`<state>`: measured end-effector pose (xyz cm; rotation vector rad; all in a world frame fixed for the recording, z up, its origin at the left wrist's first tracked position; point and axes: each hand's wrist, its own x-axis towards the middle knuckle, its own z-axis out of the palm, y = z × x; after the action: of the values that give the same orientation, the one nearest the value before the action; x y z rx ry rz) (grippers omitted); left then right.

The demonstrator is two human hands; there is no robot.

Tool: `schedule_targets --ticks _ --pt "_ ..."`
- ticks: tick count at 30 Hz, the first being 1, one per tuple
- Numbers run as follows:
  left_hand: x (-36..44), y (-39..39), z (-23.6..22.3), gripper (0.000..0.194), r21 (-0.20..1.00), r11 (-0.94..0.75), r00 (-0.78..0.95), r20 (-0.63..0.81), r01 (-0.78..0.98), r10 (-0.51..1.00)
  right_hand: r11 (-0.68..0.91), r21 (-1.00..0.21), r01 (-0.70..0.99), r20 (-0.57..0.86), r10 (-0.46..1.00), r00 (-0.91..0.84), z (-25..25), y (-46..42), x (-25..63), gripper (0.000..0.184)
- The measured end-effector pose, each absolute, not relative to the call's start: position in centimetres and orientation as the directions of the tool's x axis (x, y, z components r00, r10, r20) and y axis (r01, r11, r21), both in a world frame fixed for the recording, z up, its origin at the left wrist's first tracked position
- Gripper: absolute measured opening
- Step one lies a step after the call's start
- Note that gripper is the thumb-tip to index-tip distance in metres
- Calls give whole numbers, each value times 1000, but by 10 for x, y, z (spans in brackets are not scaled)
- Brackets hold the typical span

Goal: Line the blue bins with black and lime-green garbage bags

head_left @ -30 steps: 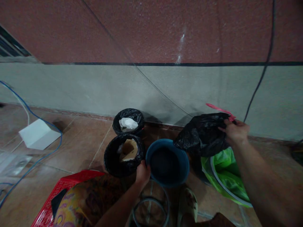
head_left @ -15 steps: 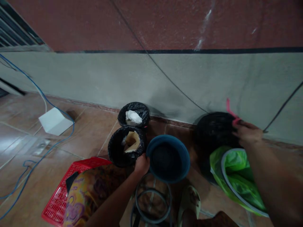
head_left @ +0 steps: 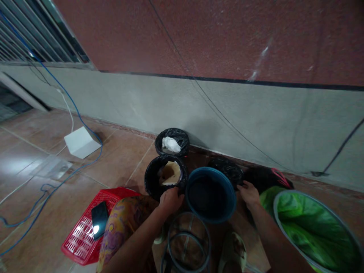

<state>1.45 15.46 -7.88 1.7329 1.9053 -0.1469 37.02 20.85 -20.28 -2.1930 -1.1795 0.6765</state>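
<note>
Black-lined bin (head_left: pixel 150 182) sitting beside a blue bucket (head_left: pixel 212 170), holding cardboard (head_left: pixel 170 173), with a second bin (head_left: pixel 172 132) of crumpled white paper (head_left: pixel 170 145) just behind; left hand (head_left: pixel 170 201) curling at its rim, grip unclear; right hand (head_left: pixel 249 194) staying half-open, touching a black plastic bag (head_left: pixel 227 170).

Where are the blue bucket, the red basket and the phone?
Blue bucket (head_left: pixel 212 170), head view, on its rim.
Red basket (head_left: pixel 76 242), head view, on its mesh side.
Phone (head_left: pixel 99 219), head view, on its screen.
</note>
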Motion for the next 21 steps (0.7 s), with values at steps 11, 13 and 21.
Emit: schedule_targets --ticks 11,13,21 --pt "50 148 -102 52 341 323 -111 -517 883 849 -159 -231 960 -134 982 130 -224 237 388 56" --pt "57 149 -110 57 338 345 -131 -521 876 844 -2 -153 988 -118 993 -16 -234 252 387 58" --pt "64 147 -135 53 284 334 -147 -522 899 840 242 -8 970 -88 966 -242 -310 281 359 58"
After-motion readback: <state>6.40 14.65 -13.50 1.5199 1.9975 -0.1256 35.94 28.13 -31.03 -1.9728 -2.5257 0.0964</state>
